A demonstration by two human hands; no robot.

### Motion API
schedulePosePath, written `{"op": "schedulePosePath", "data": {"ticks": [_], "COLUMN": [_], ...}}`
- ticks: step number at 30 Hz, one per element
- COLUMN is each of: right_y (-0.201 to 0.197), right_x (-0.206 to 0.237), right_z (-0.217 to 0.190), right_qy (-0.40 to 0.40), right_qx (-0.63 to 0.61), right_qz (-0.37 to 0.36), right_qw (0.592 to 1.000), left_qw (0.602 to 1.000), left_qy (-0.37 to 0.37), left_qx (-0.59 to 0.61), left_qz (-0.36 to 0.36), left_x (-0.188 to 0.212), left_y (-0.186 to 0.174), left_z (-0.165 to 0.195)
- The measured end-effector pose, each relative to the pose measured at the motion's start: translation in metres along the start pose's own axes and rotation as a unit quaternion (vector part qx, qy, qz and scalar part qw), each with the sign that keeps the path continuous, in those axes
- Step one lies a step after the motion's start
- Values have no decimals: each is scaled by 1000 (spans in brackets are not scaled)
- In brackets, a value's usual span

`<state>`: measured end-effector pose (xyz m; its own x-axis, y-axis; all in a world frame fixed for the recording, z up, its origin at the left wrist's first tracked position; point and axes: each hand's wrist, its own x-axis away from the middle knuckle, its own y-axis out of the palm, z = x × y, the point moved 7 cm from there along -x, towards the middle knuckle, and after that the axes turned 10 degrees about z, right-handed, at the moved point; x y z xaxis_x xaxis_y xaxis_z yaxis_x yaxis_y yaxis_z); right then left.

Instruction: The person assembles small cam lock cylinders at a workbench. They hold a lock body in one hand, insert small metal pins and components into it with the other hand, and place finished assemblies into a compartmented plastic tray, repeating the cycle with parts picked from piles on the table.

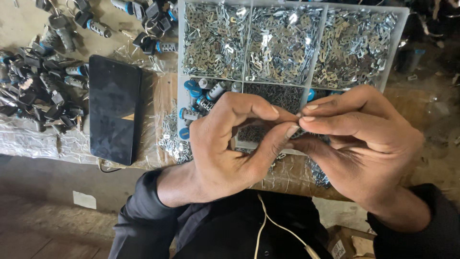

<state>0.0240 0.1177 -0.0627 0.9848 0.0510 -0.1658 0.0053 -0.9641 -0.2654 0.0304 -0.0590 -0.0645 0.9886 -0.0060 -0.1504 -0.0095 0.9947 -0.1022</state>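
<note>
My left hand [230, 144] and my right hand [359, 144] meet fingertip to fingertip above the near edge of a white compartment tray [180, 57]. Between the thumbs and forefingers they pinch a tiny metal part [298, 120], almost wholly hidden by the fingers. The tray's three far compartments are heaped with small shiny metal plates [282, 43]. A near-left compartment holds several metal lock cylinders with blue ends [199, 96]. A middle compartment of fine dark pins [280, 96] lies just beyond my fingers.
A black phone [114, 108] lies face up left of the tray on clear plastic sheeting. Piles of black-headed keys and lock cylinders [36, 91] cover the far left of the bench. Loose metal plates [172, 141] spill by the tray. A white earphone cable [268, 225] hangs down my dark jacket.
</note>
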Motion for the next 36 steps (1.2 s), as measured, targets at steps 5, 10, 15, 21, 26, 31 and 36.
{"op": "schedulePosePath", "data": {"ticks": [5,10,15,21,26,31,36], "right_y": [3,3,-5,-3,-1,2,3], "right_x": [-1,-6,-9,-12,-8,-6,-5], "right_z": [0,2,10,8,6,0,-2], "right_qy": [-22,-22,66,59,42,4,6], "right_qx": [-22,-15,-38,-76,-12,-5,4], "right_qz": [-6,-7,19,26,-4,-26,-20], "right_qw": [999,1000,997,995,999,1000,1000], "left_qw": [998,993,921,933,979,996,999], "left_qy": [47,96,220,197,128,69,31], "left_qx": [-36,-63,-317,-291,-156,-50,-8], "left_qz": [2,-2,-47,-73,-23,-5,10], "left_x": [1,-9,-15,-14,-9,-4,1], "left_y": [1,2,13,11,-4,-3,0], "left_z": [2,8,17,13,11,4,-2]}}
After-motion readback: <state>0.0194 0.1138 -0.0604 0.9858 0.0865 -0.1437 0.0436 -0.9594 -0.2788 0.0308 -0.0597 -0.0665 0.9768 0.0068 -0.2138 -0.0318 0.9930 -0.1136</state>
